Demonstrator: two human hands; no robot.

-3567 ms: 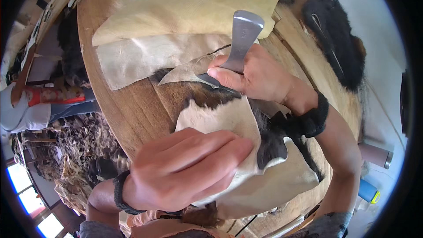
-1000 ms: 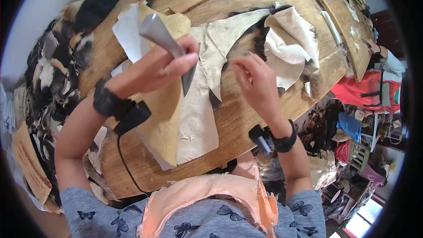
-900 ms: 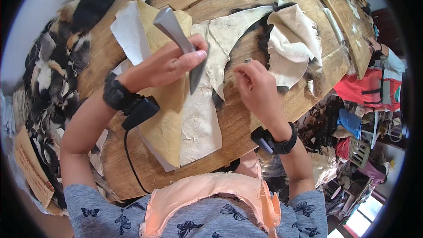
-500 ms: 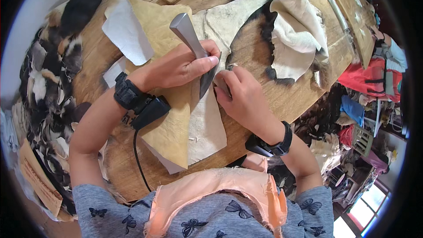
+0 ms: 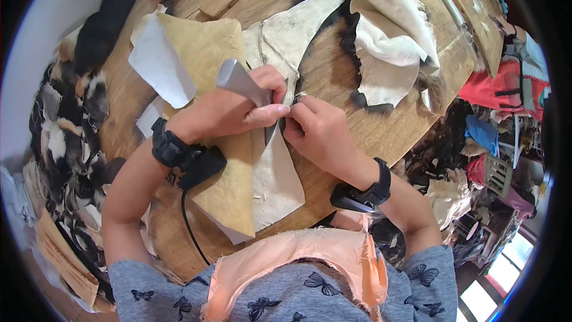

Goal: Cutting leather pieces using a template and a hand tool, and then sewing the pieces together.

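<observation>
A peach apron [image 5: 286, 250] adjoins the near edge of the wooden table [image 5: 378, 122]. A tan sheet [image 5: 229, 191] reaches that edge. The left hand [image 5: 262, 101] is closed around a steel knife [image 5: 237, 79]. Just beside it, the right hand [image 5: 316, 130] has curled fingers; whether they pinch the pale hide [image 5: 286, 31] cannot be told. The hide runs from the hands toward the table's far edge. A folded hide [image 5: 393, 48] lies toward the right edge.

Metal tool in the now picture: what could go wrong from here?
The left hand grips the metal tool with its pointed end close to the right hand; a slip could hurt it. The hide narrows toward the right hand, which seems to pinch it, so a hard pull might tear it. The cable runs beside the yellow sheet and could snag it.
</observation>
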